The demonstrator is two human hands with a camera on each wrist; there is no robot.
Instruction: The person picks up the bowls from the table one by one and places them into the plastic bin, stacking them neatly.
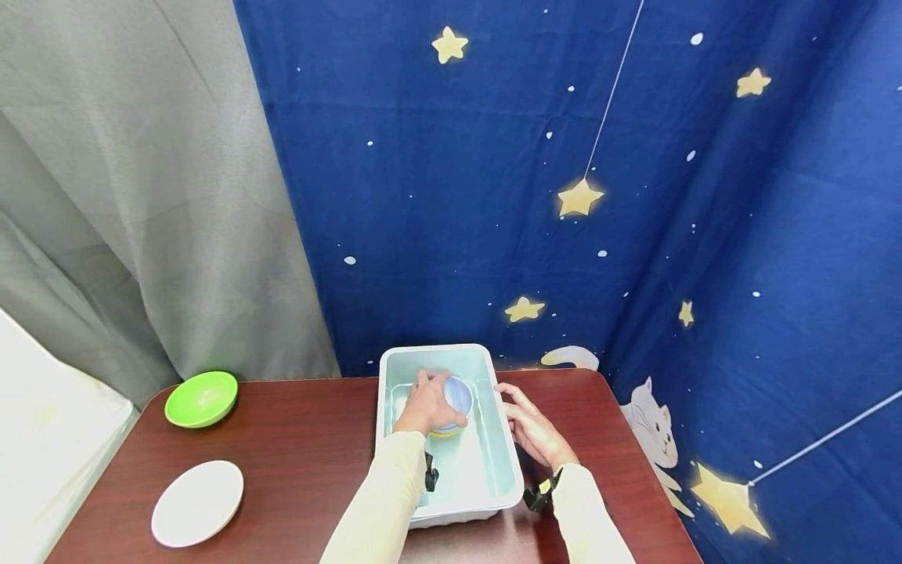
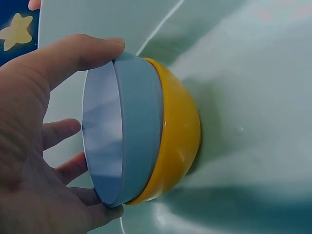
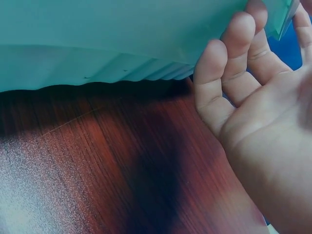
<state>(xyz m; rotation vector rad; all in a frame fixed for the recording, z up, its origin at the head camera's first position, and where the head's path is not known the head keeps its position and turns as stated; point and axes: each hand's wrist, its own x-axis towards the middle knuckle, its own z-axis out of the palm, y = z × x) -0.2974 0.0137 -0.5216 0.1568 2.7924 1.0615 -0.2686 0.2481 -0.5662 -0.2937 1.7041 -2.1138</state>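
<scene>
Inside a pale mint plastic bin (image 1: 465, 470) in the head view, a light blue bowl (image 2: 141, 122) sits nested in a yellow bowl (image 2: 180, 136). My left hand (image 1: 426, 403) reaches down into the bin and grips the blue bowl at its rim, thumb on one side and fingers on the other. The pair appears tilted in the left wrist view. At the bin's right side, my right hand (image 1: 534, 431) touches the outer wall near the rim. Its fingers (image 3: 209, 68) are loosely bent against that wall, and the palm holds nothing.
A green bowl (image 1: 202, 399) stands at the back left of the dark red wooden table (image 1: 303, 462). In front of it lies a white oval plate (image 1: 197, 504). Behind the table hang a grey curtain (image 1: 176, 196) and a blue star-patterned curtain (image 1: 451, 196).
</scene>
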